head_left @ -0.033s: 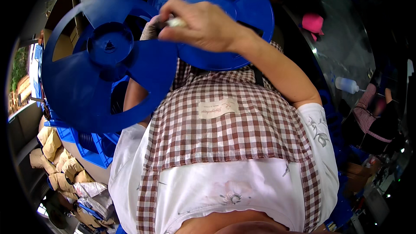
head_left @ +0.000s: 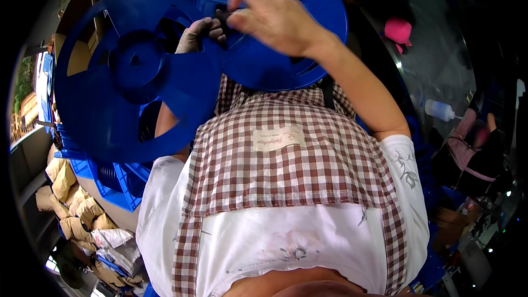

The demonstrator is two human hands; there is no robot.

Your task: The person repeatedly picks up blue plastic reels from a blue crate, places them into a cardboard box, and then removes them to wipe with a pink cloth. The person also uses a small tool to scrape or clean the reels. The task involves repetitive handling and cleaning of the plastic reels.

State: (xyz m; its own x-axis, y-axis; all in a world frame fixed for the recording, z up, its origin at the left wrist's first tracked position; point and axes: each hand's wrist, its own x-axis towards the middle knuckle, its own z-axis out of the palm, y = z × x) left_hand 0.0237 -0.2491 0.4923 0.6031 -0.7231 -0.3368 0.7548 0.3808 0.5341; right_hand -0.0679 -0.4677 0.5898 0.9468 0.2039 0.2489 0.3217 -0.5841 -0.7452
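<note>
Even, fairly bright light on the centre of the fisheye view — the blue reels (head_left: 137, 71) and checked apron (head_left: 286, 170) sharp and well exposed — with daylight at the left rim, dim murky right side, black vignetted corners and strongly bent edges.

Two blue reels, the left reel (head_left: 132, 71) and the right reel (head_left: 280, 27), are looking like smooth, slightly glossy plastic; below them a checked apron (head_left: 286, 165) is showing as matt woven cloth over a white printed shirt (head_left: 275, 242), soft and matt
</note>
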